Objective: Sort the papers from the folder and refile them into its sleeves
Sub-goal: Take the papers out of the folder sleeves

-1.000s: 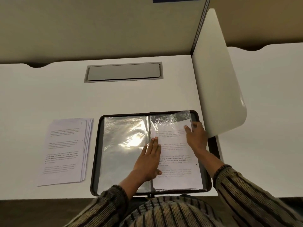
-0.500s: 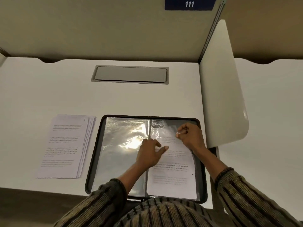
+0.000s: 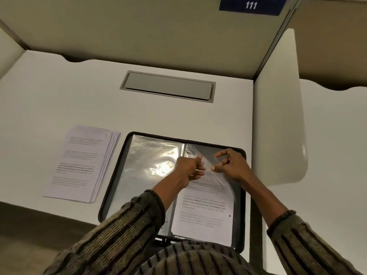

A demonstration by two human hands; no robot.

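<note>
Head view leaves several things hard to make out. The near edge of the black-rimmed zip folder (image 3: 113, 175) is hidden behind the person's striped knitted sweater (image 3: 119, 237). The print on every page is too small to read, and glare whitens the clear plastic pockets (image 3: 147, 153) on the folder's left half.

The folder lies open and flat on the smooth white desk (image 3: 59, 96), at its near right part, just beside a white divider panel (image 3: 278, 126) with rounded corners. Over its right half, a thin, crinkled transparent sleeve (image 3: 208, 165) is raised at the top; its edges are hard to trace.

The left hand (image 3: 187, 168) pinches this film with curled fingers. The right hand (image 3: 232, 165) pinches it between thumb and forefinger, the other fingers bent above. Both hands cover the top of the white printed sheet (image 3: 204, 213) on the right half. Whether it sits inside the sleeve I cannot tell.

A fanned stack of white printed papers (image 3: 81, 163) lies just left of the folder. Farther back, a flat grey rectangular hatch (image 3: 168, 86) is set into the desk. A dark blue sign (image 3: 251, 5) reading 111 is cut off at the top.
</note>
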